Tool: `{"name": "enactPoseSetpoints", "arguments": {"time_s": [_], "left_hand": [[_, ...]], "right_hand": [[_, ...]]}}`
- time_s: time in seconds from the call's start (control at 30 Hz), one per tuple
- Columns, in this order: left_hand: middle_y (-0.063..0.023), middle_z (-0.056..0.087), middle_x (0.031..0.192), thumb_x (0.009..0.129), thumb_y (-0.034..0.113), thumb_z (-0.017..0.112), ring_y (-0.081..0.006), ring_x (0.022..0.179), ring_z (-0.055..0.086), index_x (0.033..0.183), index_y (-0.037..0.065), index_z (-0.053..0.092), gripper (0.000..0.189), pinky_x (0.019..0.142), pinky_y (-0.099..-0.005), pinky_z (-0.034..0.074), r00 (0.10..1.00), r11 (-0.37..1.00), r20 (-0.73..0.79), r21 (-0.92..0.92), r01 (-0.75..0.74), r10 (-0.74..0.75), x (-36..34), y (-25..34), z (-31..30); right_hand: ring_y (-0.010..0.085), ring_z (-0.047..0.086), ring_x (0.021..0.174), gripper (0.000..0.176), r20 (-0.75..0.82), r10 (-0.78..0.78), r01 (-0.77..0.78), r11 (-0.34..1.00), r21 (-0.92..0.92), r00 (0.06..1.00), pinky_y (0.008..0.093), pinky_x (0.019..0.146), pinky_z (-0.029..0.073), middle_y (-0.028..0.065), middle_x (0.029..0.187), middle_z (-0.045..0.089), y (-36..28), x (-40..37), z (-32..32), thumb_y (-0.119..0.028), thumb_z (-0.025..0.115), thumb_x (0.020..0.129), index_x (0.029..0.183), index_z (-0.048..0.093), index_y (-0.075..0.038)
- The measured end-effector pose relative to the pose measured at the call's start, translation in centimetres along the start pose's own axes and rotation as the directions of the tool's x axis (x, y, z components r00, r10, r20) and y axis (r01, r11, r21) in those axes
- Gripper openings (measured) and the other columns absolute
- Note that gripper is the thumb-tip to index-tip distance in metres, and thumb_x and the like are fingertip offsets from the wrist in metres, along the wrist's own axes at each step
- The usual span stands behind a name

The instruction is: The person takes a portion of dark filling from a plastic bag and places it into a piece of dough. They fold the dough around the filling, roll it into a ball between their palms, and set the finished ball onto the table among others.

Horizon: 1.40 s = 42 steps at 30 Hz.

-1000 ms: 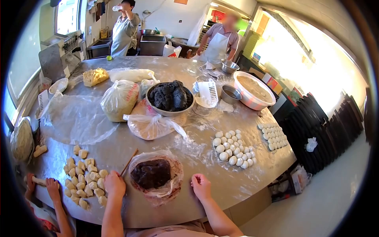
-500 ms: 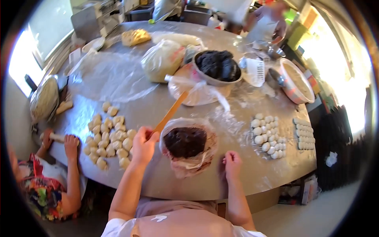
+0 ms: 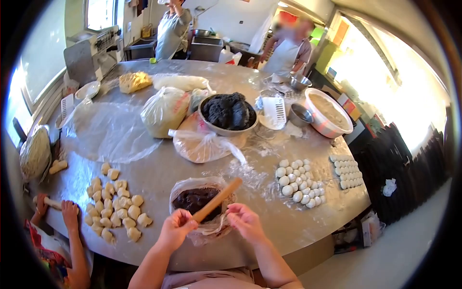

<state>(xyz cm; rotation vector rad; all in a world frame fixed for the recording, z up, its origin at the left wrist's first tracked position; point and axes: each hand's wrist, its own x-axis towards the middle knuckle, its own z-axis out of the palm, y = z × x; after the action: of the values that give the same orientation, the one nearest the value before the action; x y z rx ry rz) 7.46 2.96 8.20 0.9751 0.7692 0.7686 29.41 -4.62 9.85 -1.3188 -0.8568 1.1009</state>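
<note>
My left hand [image 3: 174, 231] is closed round one end of a flat wooden spatula [image 3: 219, 198], which slants up to the right over an open plastic bag [image 3: 211, 181]. Inside the bag lies dark brown, glossy paste [image 3: 188, 199], partly hidden by the spatula. On the bag's right side, my right hand [image 3: 247, 223] pinches the crumpled plastic edge between thumb and fingers. Pale dough pieces [image 3: 124, 202] lie in a loose group left of the bag. Small white dough balls [image 3: 299, 182] sit in rows to its right.
Beyond the bag stand a bowl of black dough [image 3: 229, 129], a tied bag [image 3: 164, 113] and a tub of flour-like powder [image 3: 329, 130]. At left, another person's hands [image 3: 70, 214] hold a rolling pin [image 3: 54, 203]. Two people stand behind the metal table [image 3: 260, 168].
My right hand has risen from the table to the bag's edge and pinches it. My left hand has lowered the spatula over the bag. The camera view has tilted up and shifted right.
</note>
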Motion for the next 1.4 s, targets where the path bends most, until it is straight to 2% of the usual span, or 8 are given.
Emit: {"name": "enactPoseSetpoints", "arguments": {"time_s": [0.13, 0.23, 0.37, 0.5, 0.6, 0.8, 0.9, 1.4], "left_hand": [[0.0043, 0.056, 0.080, 0.086, 0.003, 0.066, -0.0034, 0.071, 0.050, 0.089, 0.007, 0.052, 0.015, 0.064, -0.0190, 0.041, 0.991, 0.988, 0.108, 0.145, 0.062, -0.078, -0.5, -2.2, 0.1], [0.0042, 0.056, 0.080, 0.086, 0.005, 0.066, -0.0034, 0.071, 0.050, 0.090, 0.007, 0.053, 0.014, 0.063, -0.0189, 0.041, 0.978, 0.980, 0.170, 0.178, 0.092, -0.123, -1.1, -2.2, 0.7], [0.0037, 0.057, 0.082, 0.086, 0.005, 0.066, -0.0042, 0.074, 0.053, 0.092, 0.006, 0.053, 0.015, 0.066, -0.0198, 0.045, 0.976, 0.982, 0.185, 0.166, 0.088, -0.119, -1.2, -2.9, 1.0], [-0.0004, 0.061, 0.085, 0.085, 0.010, 0.067, -0.0061, 0.074, 0.056, 0.099, 0.004, 0.057, 0.018, 0.067, -0.0222, 0.047, 0.999, 0.902, 0.020, 0.430, -0.034, 0.028, -1.5, -2.1, 1.8], [-0.0020, 0.063, 0.084, 0.085, 0.011, 0.066, -0.0072, 0.072, 0.056, 0.099, 0.003, 0.059, 0.017, 0.066, -0.0231, 0.047, 0.989, 0.888, -0.068, 0.453, -0.083, 0.128, -1.8, -2.3, 1.1], [0.0015, 0.059, 0.075, 0.088, 0.005, 0.061, -0.0048, 0.067, 0.052, 0.092, 0.002, 0.060, 0.005, 0.063, -0.0204, 0.044, 0.953, 0.930, -0.216, 0.346, -0.127, 0.211, -2.6, -3.3, -1.4], [0.0039, 0.056, 0.076, 0.090, 0.004, 0.059, -0.0025, 0.066, 0.048, 0.090, 0.002, 0.059, 0.002, 0.060, -0.0181, 0.040, 0.932, 0.937, -0.277, 0.321, -0.138, 0.232, -3.1, -3.7, -2.6], [0.0016, 0.056, 0.078, 0.090, 0.005, 0.057, -0.0042, 0.069, 0.049, 0.089, 0.002, 0.057, 0.003, 0.061, -0.0182, 0.040, 0.884, 0.907, -0.352, 0.391, -0.159, 0.307, -3.6, -3.8, -4.2]], "right_hand": [[0.0036, 0.052, 0.085, 0.030, 0.246, 0.059, -0.113, 0.971, 0.209, 0.967, 0.0179, 0.069, 0.043, 0.0018, 0.108, 0.055, 0.9, -0.3, 1.1, -0.015, 0.065, 0.089, 0.117, 0.057, -0.004], [0.0044, 0.052, 0.083, 0.032, 0.292, 0.087, -0.109, 0.992, 0.060, 0.952, 0.0187, 0.068, 0.043, 0.0004, 0.103, 0.057, 0.3, -0.5, 1.4, -0.017, 0.064, 0.090, 0.119, 0.057, -0.005], [0.0061, 0.054, 0.069, 0.022, 0.356, 0.177, -0.180, 0.983, -0.027, 0.917, 0.0195, 0.063, 0.045, 0.0001, 0.083, 0.060, 1.4, -0.6, 1.2, -0.020, 0.060, 0.093, 0.107, 0.063, -0.004], [0.0056, 0.054, 0.061, 0.023, 0.135, 0.150, -0.163, 0.983, 0.089, 0.979, 0.0189, 0.056, 0.047, -0.0002, 0.071, 0.058, 1.1, -1.0, -0.3, -0.026, 0.059, 0.093, 0.100, 0.064, -0.004], [0.0061, 0.055, 0.061, 0.023, -0.066, 0.195, -0.170, 0.947, 0.272, 0.979, 0.0191, 0.054, 0.046, 0.0009, 0.074, 0.059, 0.6, -0.8, -3.2, -0.026, 0.058, 0.094, 0.099, 0.063, -0.004], [0.0082, 0.057, 0.065, 0.017, -0.408, 0.074, 0.096, 0.919, 0.381, 0.910, 0.0211, 0.057, 0.048, 0.0007, 0.084, 0.061, 1.8, -0.4, -6.9, -0.022, 0.059, 0.094, 0.099, 0.062, -0.006], [0.0080, 0.057, 0.066, 0.016, -0.505, 0.022, 0.143, 0.948, 0.286, 0.863, 0.0212, 0.058, 0.049, 0.0008, 0.086, 0.062, 2.6, -0.1, -7.7, -0.021, 0.059, 0.093, 0.101, 0.062, -0.007], [0.0122, 0.061, 0.071, 0.019, -0.567, -0.030, 0.228, 0.932, 0.281, 0.823, 0.0250, 0.067, 0.052, 0.0037, 0.087, 0.063, 1.7, 1.6, -7.8, -0.022, 0.060, 0.093, 0.095, 0.063, -0.003]]}}
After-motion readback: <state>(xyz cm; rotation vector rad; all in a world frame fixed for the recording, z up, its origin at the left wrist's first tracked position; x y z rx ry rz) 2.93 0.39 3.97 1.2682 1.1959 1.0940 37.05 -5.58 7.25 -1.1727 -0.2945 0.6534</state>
